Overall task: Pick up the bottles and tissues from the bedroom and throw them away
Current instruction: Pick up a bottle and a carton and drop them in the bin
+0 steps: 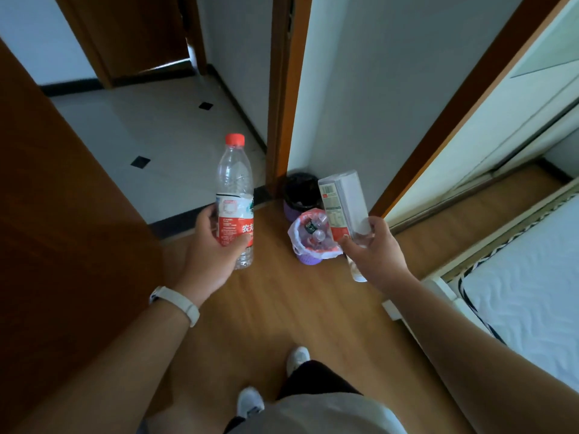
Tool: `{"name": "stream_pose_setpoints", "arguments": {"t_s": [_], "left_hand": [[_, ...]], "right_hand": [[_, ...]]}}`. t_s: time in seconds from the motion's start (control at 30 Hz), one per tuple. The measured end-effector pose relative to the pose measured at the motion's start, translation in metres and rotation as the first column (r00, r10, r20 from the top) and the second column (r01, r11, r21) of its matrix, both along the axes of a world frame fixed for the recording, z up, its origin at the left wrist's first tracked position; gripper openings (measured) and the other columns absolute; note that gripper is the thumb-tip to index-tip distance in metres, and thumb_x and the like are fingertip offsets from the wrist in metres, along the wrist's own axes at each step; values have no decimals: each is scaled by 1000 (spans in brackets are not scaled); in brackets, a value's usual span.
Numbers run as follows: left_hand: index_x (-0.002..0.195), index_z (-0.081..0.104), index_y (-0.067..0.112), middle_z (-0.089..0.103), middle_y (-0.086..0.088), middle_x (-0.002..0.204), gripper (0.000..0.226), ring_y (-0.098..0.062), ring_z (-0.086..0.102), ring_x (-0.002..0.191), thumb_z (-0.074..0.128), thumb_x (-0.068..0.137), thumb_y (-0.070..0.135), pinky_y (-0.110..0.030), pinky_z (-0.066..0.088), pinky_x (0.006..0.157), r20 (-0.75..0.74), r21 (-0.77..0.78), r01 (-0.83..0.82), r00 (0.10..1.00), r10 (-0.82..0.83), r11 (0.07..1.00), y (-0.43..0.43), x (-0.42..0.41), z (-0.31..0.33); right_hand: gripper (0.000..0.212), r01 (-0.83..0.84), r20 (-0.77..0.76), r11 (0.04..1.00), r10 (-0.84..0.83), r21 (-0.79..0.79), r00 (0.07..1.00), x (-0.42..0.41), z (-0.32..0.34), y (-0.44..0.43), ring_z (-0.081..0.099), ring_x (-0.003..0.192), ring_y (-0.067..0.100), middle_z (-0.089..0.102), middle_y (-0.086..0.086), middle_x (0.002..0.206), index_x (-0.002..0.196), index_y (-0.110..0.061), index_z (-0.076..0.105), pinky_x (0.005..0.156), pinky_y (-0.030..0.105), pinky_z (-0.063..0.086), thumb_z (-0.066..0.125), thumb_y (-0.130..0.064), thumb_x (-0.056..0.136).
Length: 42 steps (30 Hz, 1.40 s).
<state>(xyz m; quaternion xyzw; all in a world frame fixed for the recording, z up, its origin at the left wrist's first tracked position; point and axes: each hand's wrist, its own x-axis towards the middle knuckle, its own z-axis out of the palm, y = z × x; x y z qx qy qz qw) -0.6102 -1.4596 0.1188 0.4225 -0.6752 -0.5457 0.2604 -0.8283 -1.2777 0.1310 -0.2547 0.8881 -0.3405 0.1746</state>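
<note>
- Left hand — fingers and thumb curl round the labelled lower half of a clear water bottle. The bottle stands nearly upright, red cap on top, and is held in the air above the wooden floor.
- Right hand — thumb and fingers are clamped on a square-sided clear bottle with a red-and-white printed label. The bottle tilts up and to the left, and a whitish end shows below the hand.
- Front bin — a purple basket lined with a white bag. It stands on the floor between the two hands and just below the square-sided bottle. Discarded clear bottles already lie inside it.
- Rear bin — a second purple basket with a black liner, touching or just behind the front bin, in the corner by the door frame.
- Wristband — a white band on the left wrist.
- Mattress — white and quilted, at the right edge, well apart from the bins.
- Shoes — white, on the wooden floor at the bottom centre.
</note>
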Motion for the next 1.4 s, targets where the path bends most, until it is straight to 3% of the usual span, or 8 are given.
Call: {"name": "stream_pose_setpoints", "arguments": {"t_s": [0.27, 0.5, 0.63, 0.8, 0.97, 1.1, 1.23, 1.4], "left_hand": [[137, 36, 33, 57, 17, 116, 70, -3, 63, 98, 77, 80, 29, -22, 53, 74, 36, 58, 116, 992, -118, 992, -55, -64, -14], [134, 35, 38, 58, 11, 121, 68, -11, 63, 103, 77, 80, 32, -36, 57, 84, 138, 46, 104, 984, -110, 993, -137, -160, -21], [135, 38, 33, 60, 11, 115, 69, -9, 66, 97, 78, 79, 30, -36, 58, 80, 206, 20, 160, 965, -161, 987, -168, -229, -24], [129, 39, 35, 61, 15, 108, 62, 4, 65, 86, 76, 81, 23, -28, 56, 75, 230, 19, 252, 941, -250, 967, -181, -304, -35], [133, 38, 33, 62, 10, 112, 69, -5, 67, 92, 77, 78, 20, -38, 58, 83, 278, 99, 337, 894, -351, 936, -187, -354, -56], [136, 34, 33, 59, 11, 116, 74, -6, 65, 97, 79, 78, 25, -37, 57, 84, 289, 126, 398, 862, -417, 909, -196, -387, -76], [132, 36, 39, 62, 10, 116, 75, -6, 66, 97, 82, 74, 32, -37, 57, 83, 299, 204, 427, 830, -472, 881, -203, -412, -112], [130, 36, 36, 61, 9, 114, 74, -1, 66, 92, 82, 75, 21, -20, 53, 70, 276, 325, 439, 803, -528, 838, -207, -442, -186]], "right_hand": [[61, 94, 57, 996, -94, 2, 994, -58, -39, -57, 62, 83, 11, 60, -11, 104, 115, -34, 41, 73, 38, 58, 65, -68, 70], [49, 93, 109, 996, -91, -10, 990, -152, -53, -140, 58, 76, 5, 58, -11, 92, 112, -28, 44, 57, 23, 44, 67, -56, 78], [41, 122, 152, 992, -120, -4, 981, -212, -59, -167, 56, 72, 3, 57, -12, 87, 105, -28, 43, 54, 23, 40, 68, -50, 81], [52, 168, 180, 986, -166, 0, 970, -282, -69, -179, 58, 77, 9, 57, -9, 93, 111, -28, 43, 57, 25, 43, 71, -54, 76], [57, 253, 199, 967, -253, 26, 947, -315, -82, -169, 56, 74, 2, 56, -10, 94, 115, -28, 42, 55, 23, 45, 69, -58, 75], [65, 290, 233, 954, -300, 79, 925, -324, -114, -164, 60, 82, 9, 58, -9, 102, 121, -27, 42, 70, 36, 57, 67, -64, 73], [68, 292, 276, 949, -313, 116, 909, -330, -148, -165, 61, 86, 9, 59, -9, 107, 123, -27, 43, 75, 35, 56, 68, -63, 71], [73, 328, 310, 931, -362, 158, 879, -349, -210, -176, 60, 92, 11, 54, -9, 116, 123, -30, 40, 76, 36, 58, 68, -66, 66]]}}
